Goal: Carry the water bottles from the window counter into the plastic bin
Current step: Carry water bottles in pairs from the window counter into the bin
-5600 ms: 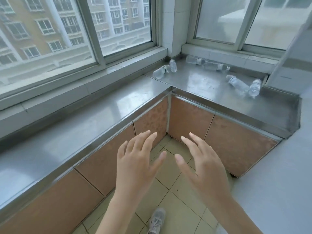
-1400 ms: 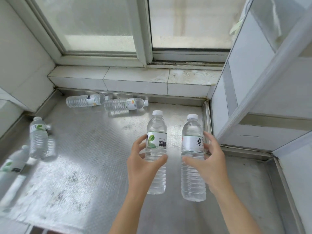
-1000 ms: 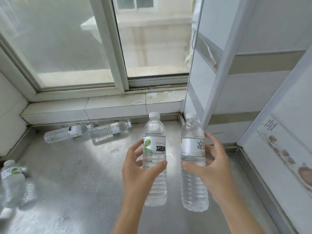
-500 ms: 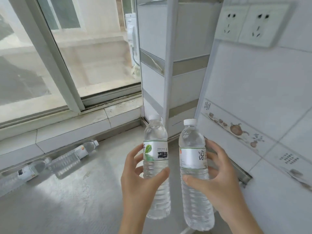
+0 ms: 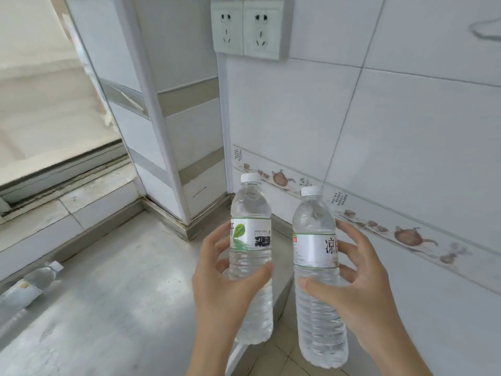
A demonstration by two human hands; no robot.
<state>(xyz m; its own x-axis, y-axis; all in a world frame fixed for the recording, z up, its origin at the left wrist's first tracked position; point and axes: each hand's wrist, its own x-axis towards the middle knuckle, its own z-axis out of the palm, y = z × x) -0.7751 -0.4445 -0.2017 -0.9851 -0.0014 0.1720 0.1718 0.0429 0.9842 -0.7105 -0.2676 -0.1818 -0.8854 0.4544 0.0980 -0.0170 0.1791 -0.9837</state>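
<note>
My left hand (image 5: 222,283) grips a clear water bottle with a green-leaf label (image 5: 250,221), held upright over the right end of the steel window counter (image 5: 113,294). My right hand (image 5: 355,291) grips a second upright water bottle with a white label and black characters (image 5: 314,223), held past the counter's right edge above the tiled floor. One more water bottle (image 5: 29,283) lies on its side at the counter's far left, cut off by the frame edge. The plastic bin is not in view.
A white tiled wall (image 5: 406,131) with a decorated border strip stands close on the right. A double wall socket (image 5: 246,28) sits high up. A white-and-grey cabinet corner (image 5: 168,131) rises at the counter's back. The window sill (image 5: 54,196) runs along the left.
The view has swung further right, away from the window toward the tiled wall. Both hands still hold their bottles upright; the lying bottles have slid off to the left, only one remains visible.
</note>
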